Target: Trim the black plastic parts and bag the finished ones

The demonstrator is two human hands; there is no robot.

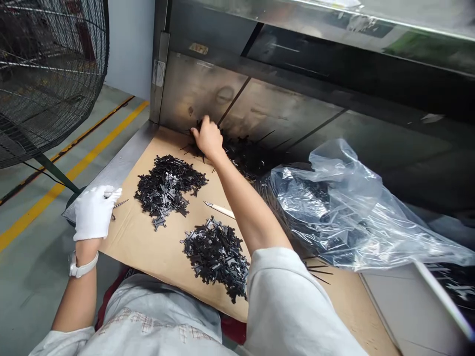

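Observation:
My right hand (208, 137) is bare and reaches far across the cardboard sheet (148, 242) into a heap of black plastic parts (247, 155) against the metal back wall. Its fingers are curled down into the heap; what they hold is hidden. My left hand (94, 211) wears a white glove and rests closed at the left edge of the cardboard, pinching a thin metal tool whose tip pokes out to the right. Two piles of small black parts lie between my arms: one further back (168, 187), one near my chest (217, 254).
A clear plastic bag (349, 207) with more black parts lies on the right. A slim knife-like tool (219, 209) sits on the cardboard by my right forearm. A large fan (48, 74) stands at the left. A white bin (419, 306) is at the lower right.

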